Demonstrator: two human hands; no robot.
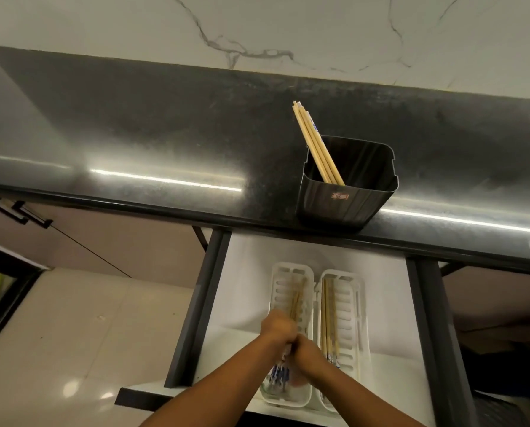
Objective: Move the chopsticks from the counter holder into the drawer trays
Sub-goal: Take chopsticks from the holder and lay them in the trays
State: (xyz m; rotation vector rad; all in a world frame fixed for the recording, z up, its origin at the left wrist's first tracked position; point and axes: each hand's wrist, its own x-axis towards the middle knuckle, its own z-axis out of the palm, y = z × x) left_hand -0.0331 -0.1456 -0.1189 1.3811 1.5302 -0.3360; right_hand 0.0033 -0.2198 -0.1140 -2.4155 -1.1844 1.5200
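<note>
A black square holder (347,192) stands at the front edge of the dark counter, with several wooden chopsticks (313,143) leaning to the upper left in it. Below, an open white drawer (245,291) carries two white slotted trays side by side. Several chopsticks (328,322) lie in the right tray (356,303). Over the left tray (282,285), my left hand (277,329) and my right hand (307,354) are both closed around a blurred bundle of chopsticks (296,300), whose blue-patterned ends point toward me.
The dark counter (165,127) runs across the view under a white marbled wall. The drawer's dark side rails (196,318) frame it left and right. Beige cabinet fronts with a black handle (20,212) lie to the left, and pale floor tiles below.
</note>
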